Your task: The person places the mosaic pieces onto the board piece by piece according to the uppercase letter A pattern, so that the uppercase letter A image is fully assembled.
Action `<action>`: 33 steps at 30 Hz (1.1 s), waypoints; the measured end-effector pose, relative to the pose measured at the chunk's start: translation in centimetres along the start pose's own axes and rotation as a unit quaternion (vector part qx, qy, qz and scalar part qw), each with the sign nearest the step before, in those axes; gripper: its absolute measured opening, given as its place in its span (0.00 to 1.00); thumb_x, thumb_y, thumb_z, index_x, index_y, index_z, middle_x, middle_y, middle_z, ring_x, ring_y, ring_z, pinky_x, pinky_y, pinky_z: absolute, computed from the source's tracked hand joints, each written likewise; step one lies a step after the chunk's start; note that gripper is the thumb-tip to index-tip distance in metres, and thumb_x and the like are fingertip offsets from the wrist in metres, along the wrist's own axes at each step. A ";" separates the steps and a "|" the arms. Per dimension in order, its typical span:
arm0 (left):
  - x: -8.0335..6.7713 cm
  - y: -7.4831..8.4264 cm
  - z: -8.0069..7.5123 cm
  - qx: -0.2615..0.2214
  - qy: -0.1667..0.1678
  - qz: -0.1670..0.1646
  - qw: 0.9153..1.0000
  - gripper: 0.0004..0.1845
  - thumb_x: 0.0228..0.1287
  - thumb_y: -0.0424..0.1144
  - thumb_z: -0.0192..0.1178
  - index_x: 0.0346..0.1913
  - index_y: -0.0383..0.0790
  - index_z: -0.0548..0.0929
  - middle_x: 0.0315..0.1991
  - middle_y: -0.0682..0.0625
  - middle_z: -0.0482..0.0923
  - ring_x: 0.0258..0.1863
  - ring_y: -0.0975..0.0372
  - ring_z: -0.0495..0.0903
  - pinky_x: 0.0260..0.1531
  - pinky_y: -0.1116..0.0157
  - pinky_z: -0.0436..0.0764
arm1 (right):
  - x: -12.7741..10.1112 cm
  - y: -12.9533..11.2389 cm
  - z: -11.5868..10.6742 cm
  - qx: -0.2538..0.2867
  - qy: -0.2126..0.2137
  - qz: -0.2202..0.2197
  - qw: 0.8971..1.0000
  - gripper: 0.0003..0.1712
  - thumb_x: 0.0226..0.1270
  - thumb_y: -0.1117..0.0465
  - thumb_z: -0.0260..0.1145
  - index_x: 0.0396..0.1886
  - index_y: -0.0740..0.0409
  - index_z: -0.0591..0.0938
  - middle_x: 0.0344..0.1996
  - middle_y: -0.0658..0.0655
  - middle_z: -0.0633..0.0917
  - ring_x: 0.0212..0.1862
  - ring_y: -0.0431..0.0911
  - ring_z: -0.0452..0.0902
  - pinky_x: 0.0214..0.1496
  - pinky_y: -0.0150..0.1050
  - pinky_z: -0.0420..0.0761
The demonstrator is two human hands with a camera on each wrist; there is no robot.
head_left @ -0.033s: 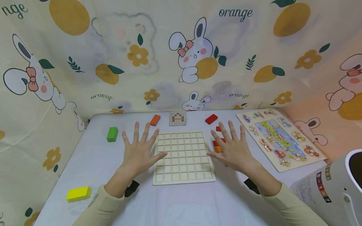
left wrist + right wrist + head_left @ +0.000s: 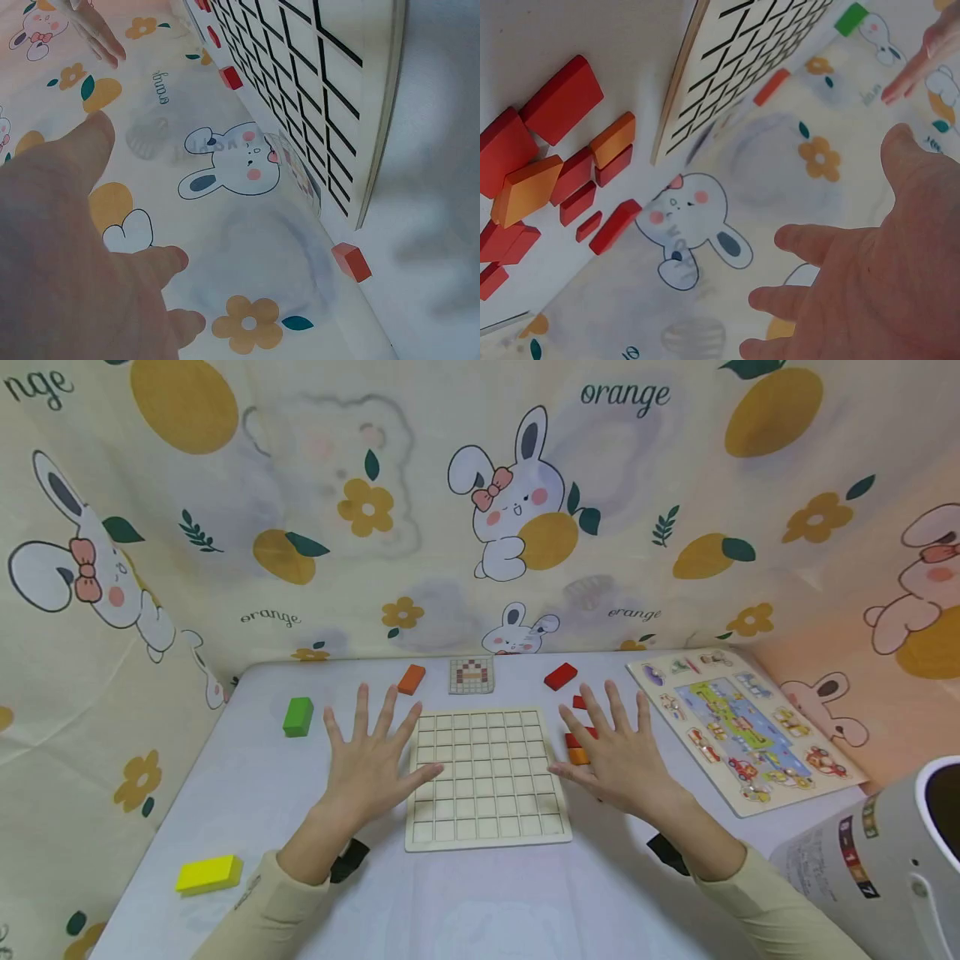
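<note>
A pale wooden grid board (image 2: 487, 777) lies flat on the white table. My left hand (image 2: 371, 760) is spread open just left of it, with the thumb tip over the board's left edge. My right hand (image 2: 611, 752) is spread open just right of the board, above a cluster of red and orange blocks (image 2: 577, 747). Neither hand holds anything. The right wrist view shows the red and orange blocks (image 2: 555, 165) beside the board (image 2: 742, 60), under the open right hand (image 2: 870, 277). In the left wrist view the open left hand (image 2: 82, 262) is beside the board (image 2: 330, 97).
Loose blocks lie around: green (image 2: 297, 716), orange (image 2: 411, 678), red (image 2: 560, 676), yellow (image 2: 208, 873). A small pattern card (image 2: 471, 676) sits behind the board. A picture puzzle (image 2: 742, 727) lies at the right, a white device (image 2: 885, 852) at the near right. Printed curtains enclose the table.
</note>
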State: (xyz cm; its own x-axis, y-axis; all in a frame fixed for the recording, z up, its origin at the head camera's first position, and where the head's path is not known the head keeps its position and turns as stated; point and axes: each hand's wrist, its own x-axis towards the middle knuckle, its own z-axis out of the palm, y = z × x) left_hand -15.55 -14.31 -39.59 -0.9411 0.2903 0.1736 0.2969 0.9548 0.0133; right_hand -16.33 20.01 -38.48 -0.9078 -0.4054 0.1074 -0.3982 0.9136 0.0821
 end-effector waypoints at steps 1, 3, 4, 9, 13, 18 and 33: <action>0.0 0.0 0.0 0.001 0.000 0.000 1.000 0.50 0.60 0.78 0.46 0.79 0.53 0.53 0.81 0.45 0.34 0.76 0.43 0.20 0.63 0.28 0.27 | 0.0 0.0 0.0 0.000 -0.001 0.001 1.000 0.50 0.64 0.28 0.57 0.78 0.51 0.61 0.78 0.66 0.49 0.77 0.67 0.30 0.69 0.70 0.25; 0.0 0.0 0.1 0.001 -0.002 -0.001 1.000 0.50 0.60 0.78 0.46 0.79 0.54 0.53 0.81 0.45 0.34 0.76 0.43 0.21 0.63 0.28 0.27 | 0.0 0.0 0.1 0.000 0.000 0.002 1.000 0.50 0.64 0.29 0.57 0.77 0.51 0.62 0.78 0.66 0.49 0.77 0.67 0.32 0.70 0.71 0.27; 0.0 -0.1 0.1 0.001 -0.004 -0.002 1.000 0.50 0.60 0.78 0.46 0.79 0.54 0.53 0.81 0.45 0.34 0.76 0.43 0.21 0.63 0.28 0.27 | 0.0 0.1 0.1 0.002 -0.001 0.004 1.000 0.50 0.64 0.29 0.58 0.77 0.51 0.62 0.78 0.66 0.49 0.77 0.67 0.33 0.70 0.71 0.28; -0.1 -0.7 0.8 -0.060 -0.026 0.004 0.998 0.47 0.65 0.71 0.51 0.79 0.51 0.53 0.80 0.41 0.41 0.77 0.40 0.34 0.64 0.28 0.36 | 0.0 2.0 0.7 0.064 -0.020 0.021 0.998 0.48 0.68 0.33 0.59 0.78 0.54 0.60 0.77 0.68 0.53 0.76 0.69 0.40 0.69 0.74 0.36; -0.4 -2.1 2.1 -0.190 -0.051 0.022 0.980 0.42 0.68 0.55 0.61 0.77 0.42 0.58 0.75 0.36 0.56 0.74 0.41 0.54 0.65 0.34 0.58 | 0.4 5.3 1.8 0.190 -0.047 0.040 0.980 0.42 0.70 0.47 0.65 0.75 0.62 0.63 0.73 0.72 0.61 0.72 0.69 0.52 0.69 0.73 0.48; -0.6 -3.8 3.9 -0.312 -0.067 0.019 0.947 0.38 0.60 0.39 0.72 0.71 0.35 0.68 0.64 0.39 0.68 0.60 0.47 0.72 0.57 0.49 0.76 | 1.3 9.3 3.4 0.326 -0.070 0.051 0.941 0.29 0.67 0.67 0.66 0.66 0.70 0.71 0.63 0.74 0.72 0.62 0.69 0.67 0.60 0.65 0.72; -0.4 -4.3 6.2 -0.354 -0.109 0.084 0.925 0.39 0.50 0.42 0.78 0.66 0.34 0.75 0.68 0.41 0.65 0.68 0.47 0.65 0.64 0.47 0.69 | 1.9 12.7 4.9 0.373 -0.126 0.088 0.915 0.14 0.57 0.78 0.65 0.44 0.70 0.80 0.36 0.62 0.80 0.41 0.54 0.72 0.45 0.45 0.77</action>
State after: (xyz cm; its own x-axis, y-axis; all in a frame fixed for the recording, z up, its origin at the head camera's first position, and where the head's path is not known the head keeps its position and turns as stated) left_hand -17.46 -18.16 -45.79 -0.8599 0.5095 0.0305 0.4006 0.6368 0.6588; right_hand -23.78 31.01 -42.13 -0.9309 -0.3150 -0.1853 -0.1361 0.7694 -0.6241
